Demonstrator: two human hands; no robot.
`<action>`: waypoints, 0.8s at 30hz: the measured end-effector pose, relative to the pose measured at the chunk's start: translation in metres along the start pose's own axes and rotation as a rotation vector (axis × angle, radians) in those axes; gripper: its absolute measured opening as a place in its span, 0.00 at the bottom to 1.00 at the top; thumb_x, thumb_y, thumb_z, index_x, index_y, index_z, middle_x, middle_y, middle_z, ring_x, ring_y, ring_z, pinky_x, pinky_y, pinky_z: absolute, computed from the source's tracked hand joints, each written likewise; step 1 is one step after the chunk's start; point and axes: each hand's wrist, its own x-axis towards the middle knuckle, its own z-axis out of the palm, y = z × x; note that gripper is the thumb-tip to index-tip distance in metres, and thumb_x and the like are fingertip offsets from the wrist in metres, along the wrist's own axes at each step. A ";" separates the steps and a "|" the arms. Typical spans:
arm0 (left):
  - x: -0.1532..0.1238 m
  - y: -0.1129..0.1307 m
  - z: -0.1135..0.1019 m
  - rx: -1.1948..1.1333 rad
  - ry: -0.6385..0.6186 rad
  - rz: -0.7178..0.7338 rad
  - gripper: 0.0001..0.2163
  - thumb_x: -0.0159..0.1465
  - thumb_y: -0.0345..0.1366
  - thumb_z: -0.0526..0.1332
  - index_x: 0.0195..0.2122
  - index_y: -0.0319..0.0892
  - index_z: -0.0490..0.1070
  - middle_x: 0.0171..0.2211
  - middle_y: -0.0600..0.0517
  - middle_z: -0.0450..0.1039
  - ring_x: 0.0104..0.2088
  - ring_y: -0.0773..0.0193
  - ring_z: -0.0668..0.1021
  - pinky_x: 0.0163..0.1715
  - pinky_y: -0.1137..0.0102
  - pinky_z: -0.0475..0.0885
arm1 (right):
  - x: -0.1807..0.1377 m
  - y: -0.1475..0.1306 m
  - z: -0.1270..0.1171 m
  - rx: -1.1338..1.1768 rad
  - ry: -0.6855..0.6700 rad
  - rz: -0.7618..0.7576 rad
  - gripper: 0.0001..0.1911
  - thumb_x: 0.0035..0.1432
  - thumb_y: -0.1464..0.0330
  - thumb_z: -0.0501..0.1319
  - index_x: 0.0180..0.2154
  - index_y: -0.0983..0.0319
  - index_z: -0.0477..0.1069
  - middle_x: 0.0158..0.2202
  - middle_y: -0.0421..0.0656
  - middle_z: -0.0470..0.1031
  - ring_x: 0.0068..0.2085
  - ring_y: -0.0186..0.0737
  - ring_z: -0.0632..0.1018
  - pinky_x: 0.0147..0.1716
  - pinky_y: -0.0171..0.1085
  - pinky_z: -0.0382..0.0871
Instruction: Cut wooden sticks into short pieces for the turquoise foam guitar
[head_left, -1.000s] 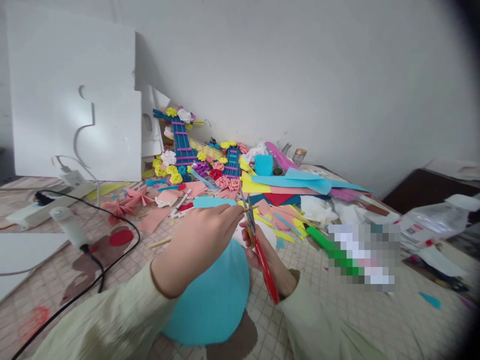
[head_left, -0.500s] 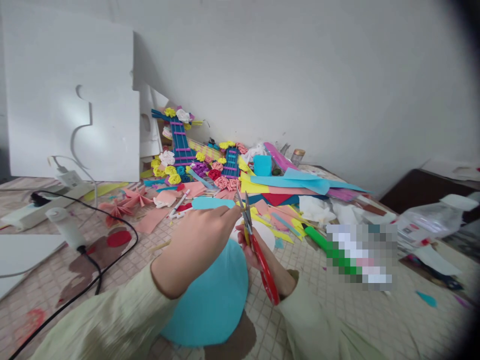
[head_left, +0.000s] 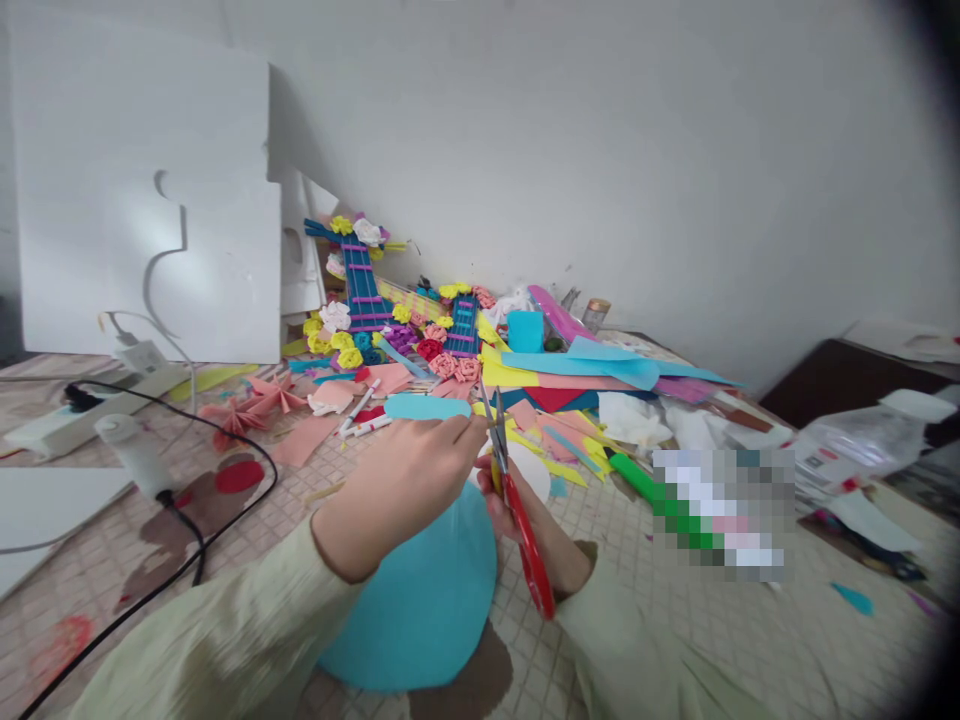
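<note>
Your right hand (head_left: 521,505) grips red-handled scissors (head_left: 531,555), tips parted and pointing far, while your left hand (head_left: 405,480) bends in beside them. A large blue paper piece (head_left: 427,620) shows below, over the near tabletop (head_left: 630,655); paper flowers (head_left: 450,368) cluster far, right of a white board (head_left: 97,200).

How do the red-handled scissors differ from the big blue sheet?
The scissors have red handles and metal blades; the blue sheet is plain blue. The scissors are narrow, blades parted, while the blue sheet is broad with a rounded edge. The scissors are in your right hand; the blue sheet lies below your hands. Both are partly hidden.
</note>
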 end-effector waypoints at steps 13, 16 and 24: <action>-0.001 -0.001 0.008 0.004 0.085 0.069 0.09 0.62 0.26 0.48 0.38 0.37 0.66 0.25 0.52 0.69 0.23 0.65 0.73 0.18 0.71 0.62 | 0.003 0.004 0.001 -0.088 -0.026 0.021 0.16 0.48 0.64 0.61 0.38 0.58 0.59 0.30 0.38 0.57 0.31 0.34 0.63 0.30 0.34 0.60; -0.001 -0.002 0.010 0.015 0.082 0.077 0.09 0.62 0.26 0.48 0.38 0.37 0.66 0.26 0.52 0.70 0.24 0.64 0.73 0.18 0.71 0.64 | 0.002 0.000 0.000 -0.106 -0.042 0.005 0.11 0.46 0.71 0.59 0.32 0.59 0.57 0.27 0.36 0.55 0.27 0.31 0.60 0.25 0.32 0.57; 0.001 -0.006 0.010 -0.026 0.081 0.063 0.12 0.61 0.24 0.49 0.43 0.36 0.65 0.28 0.50 0.72 0.26 0.64 0.75 0.19 0.71 0.66 | 0.003 0.010 -0.008 -0.095 -0.002 -0.022 0.11 0.44 0.68 0.59 0.29 0.59 0.56 0.23 0.34 0.53 0.22 0.30 0.54 0.18 0.31 0.50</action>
